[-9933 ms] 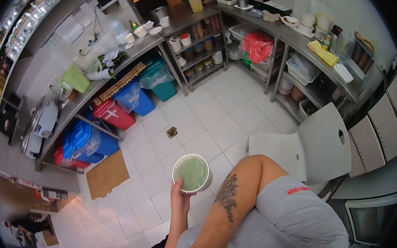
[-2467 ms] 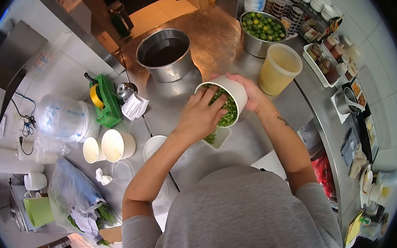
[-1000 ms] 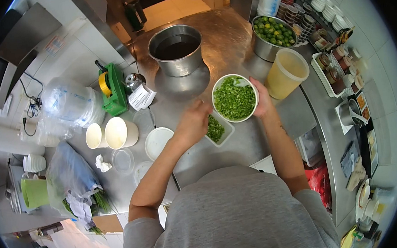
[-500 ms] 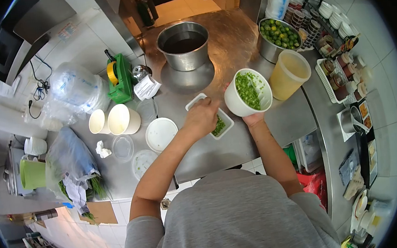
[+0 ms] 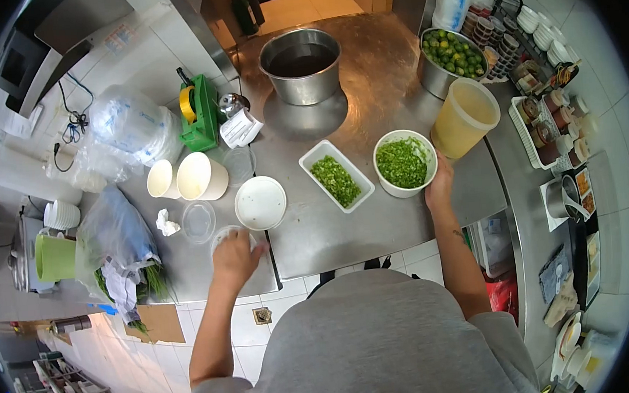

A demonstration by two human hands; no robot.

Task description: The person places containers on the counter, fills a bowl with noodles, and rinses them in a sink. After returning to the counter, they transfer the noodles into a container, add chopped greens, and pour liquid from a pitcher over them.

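Observation:
My left hand (image 5: pixel 236 262) is over a clear plastic lid (image 5: pixel 222 237) at the counter's front edge, fingers bent down onto it and thumb out to the side. The hand hides most of that lid. On the right, my right hand (image 5: pixel 439 181) wraps the side of a round white tub (image 5: pixel 395 190), its fingers partly hidden. Chopped green onions (image 5: pixel 402 163) fill much of the tub. Just left of it stands a rectangular white container (image 5: pixel 359 202) with more chopped green onions (image 5: pixel 335 181) inside. A white round lid (image 5: pixel 260 203) lies between this container and my left hand.
A steel pot (image 5: pixel 302 86) of dark liquid stands at the back. At right are a pot of green citrus fruits (image 5: pixel 453 54) and a tall tub of yellowish liquid (image 5: pixel 464 120). Paper tubs (image 5: pixel 202 177), a green tape dispenser (image 5: pixel 201 120) and bagged greens (image 5: pixel 122 245) are at left.
My left hand has left the rectangular container and moved left and nearer to the clear lid. The round tub has gone from tilted to upright on the counter, my right hand now at its side.

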